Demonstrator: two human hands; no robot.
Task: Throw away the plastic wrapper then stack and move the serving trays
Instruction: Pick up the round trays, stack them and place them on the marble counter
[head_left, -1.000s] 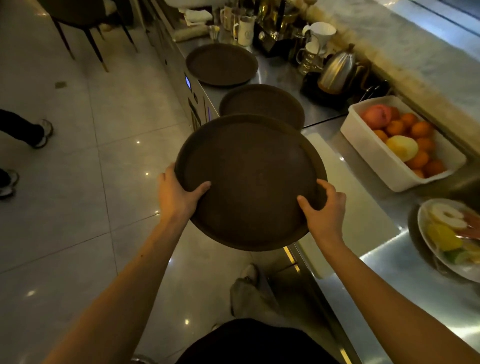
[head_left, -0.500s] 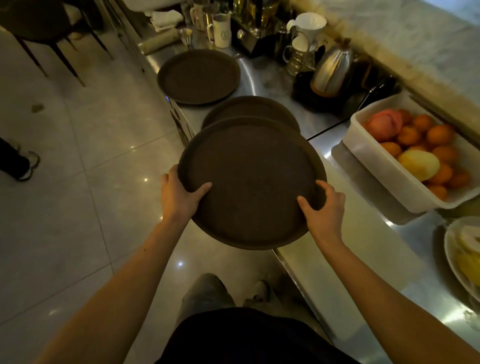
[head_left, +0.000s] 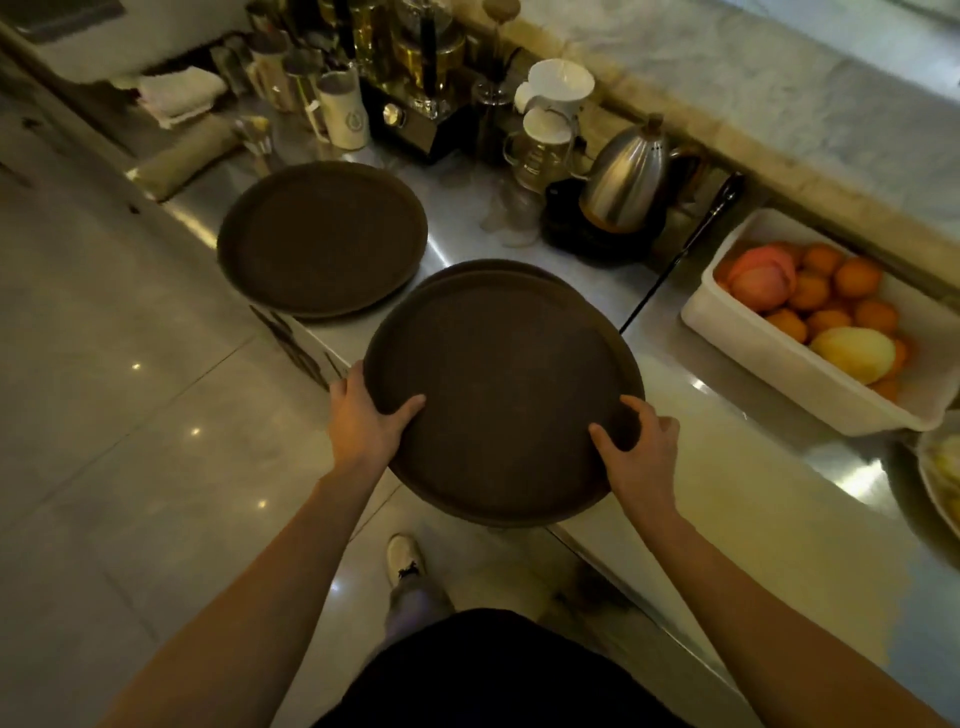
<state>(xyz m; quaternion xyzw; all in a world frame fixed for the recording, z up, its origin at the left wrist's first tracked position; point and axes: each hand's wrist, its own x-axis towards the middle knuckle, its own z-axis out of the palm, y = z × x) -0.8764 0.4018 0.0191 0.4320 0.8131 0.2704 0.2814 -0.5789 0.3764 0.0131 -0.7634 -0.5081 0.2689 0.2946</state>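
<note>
I hold a round dark brown serving tray (head_left: 501, 395) by its near rim, my left hand (head_left: 366, 423) on the left side and my right hand (head_left: 641, 449) on the right, thumbs on top. It hovers over a second brown tray (head_left: 470, 269) on the steel counter, which shows only as a thin arc at the far edge. A third brown tray (head_left: 322, 236) lies flat on the counter further left and back, overhanging the counter edge. No plastic wrapper is visible.
A white bin of oranges and other fruit (head_left: 810, 374) stands at the right. A steel kettle (head_left: 631, 176), glass server with dripper (head_left: 545, 135), mugs (head_left: 343, 111) and machines line the back. A pale cutting board (head_left: 727, 467) lies near me. Tiled floor (head_left: 130, 415) lies left.
I have walked forward along the counter with the tray in both hands. The held tray now almost covers the second tray, and the third tray is much nearer.
</note>
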